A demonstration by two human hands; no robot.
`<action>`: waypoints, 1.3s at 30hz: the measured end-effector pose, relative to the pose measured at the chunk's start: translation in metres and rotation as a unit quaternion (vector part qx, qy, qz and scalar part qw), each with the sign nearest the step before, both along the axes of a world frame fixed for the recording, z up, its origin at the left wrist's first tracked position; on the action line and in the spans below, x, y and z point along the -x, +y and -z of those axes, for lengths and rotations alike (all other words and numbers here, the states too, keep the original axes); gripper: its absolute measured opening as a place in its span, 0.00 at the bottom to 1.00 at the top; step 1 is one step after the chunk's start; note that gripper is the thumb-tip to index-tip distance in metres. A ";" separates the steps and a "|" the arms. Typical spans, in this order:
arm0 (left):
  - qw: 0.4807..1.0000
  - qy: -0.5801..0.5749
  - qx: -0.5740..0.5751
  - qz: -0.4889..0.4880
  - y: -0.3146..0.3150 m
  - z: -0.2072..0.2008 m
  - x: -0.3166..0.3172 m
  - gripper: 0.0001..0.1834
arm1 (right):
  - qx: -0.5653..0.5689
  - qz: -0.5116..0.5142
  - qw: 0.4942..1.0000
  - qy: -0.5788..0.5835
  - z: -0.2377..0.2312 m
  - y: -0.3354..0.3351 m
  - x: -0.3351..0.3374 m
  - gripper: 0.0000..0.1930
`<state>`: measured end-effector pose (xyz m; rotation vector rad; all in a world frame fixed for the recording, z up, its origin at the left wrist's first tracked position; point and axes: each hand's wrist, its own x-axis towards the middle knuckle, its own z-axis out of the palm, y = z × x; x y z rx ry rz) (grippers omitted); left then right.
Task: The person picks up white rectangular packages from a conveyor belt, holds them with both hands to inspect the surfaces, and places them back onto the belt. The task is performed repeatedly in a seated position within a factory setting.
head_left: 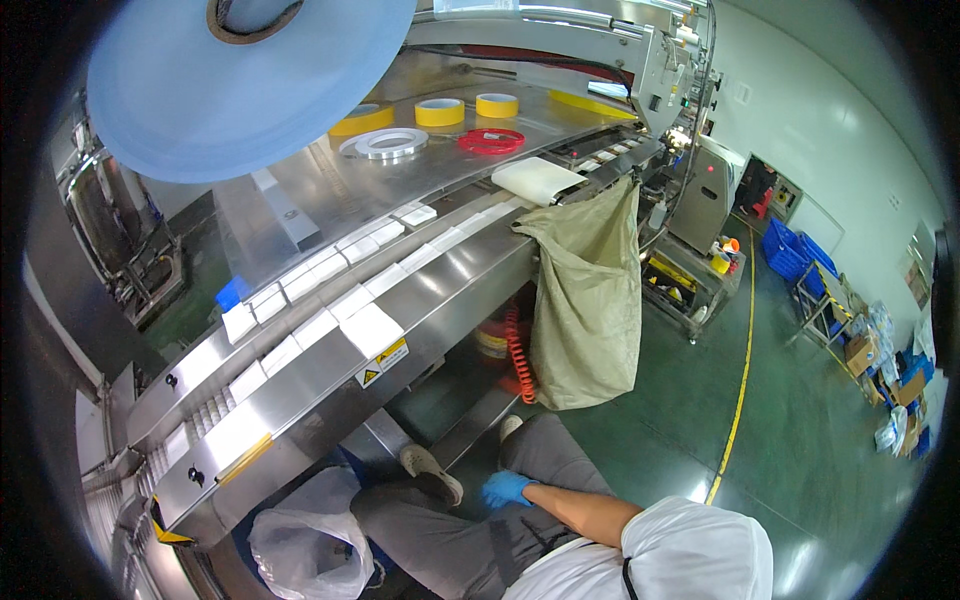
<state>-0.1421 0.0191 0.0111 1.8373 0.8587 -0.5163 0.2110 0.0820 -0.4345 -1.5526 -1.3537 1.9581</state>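
lying well beyond grip: white packets

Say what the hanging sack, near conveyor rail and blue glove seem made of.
Hanging sack: matte cloth, probably, by its soft folds.
Near conveyor rail: likely satin stainless steel, by its grey sheen.
Blue glove: perhaps thin, dullish nitrile, fitting snugly.

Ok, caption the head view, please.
Blue-gloved right hand on grey trousers, beside a silver metal conveyor carrying flat white pieces.
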 end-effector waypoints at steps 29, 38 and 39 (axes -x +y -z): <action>0.998 -0.046 -0.047 0.024 -0.005 0.023 0.005 0.22 | -0.005 0.070 0.998 -0.004 0.009 -0.011 -0.014 0.14; 0.998 -0.055 -0.040 0.018 -0.004 0.017 0.004 0.22 | -0.014 0.096 0.993 0.064 0.024 -0.012 -0.016 0.20; 0.997 -0.060 -0.039 0.026 -0.001 0.018 0.003 0.22 | -0.037 0.098 0.992 0.073 0.043 -0.017 -0.026 0.20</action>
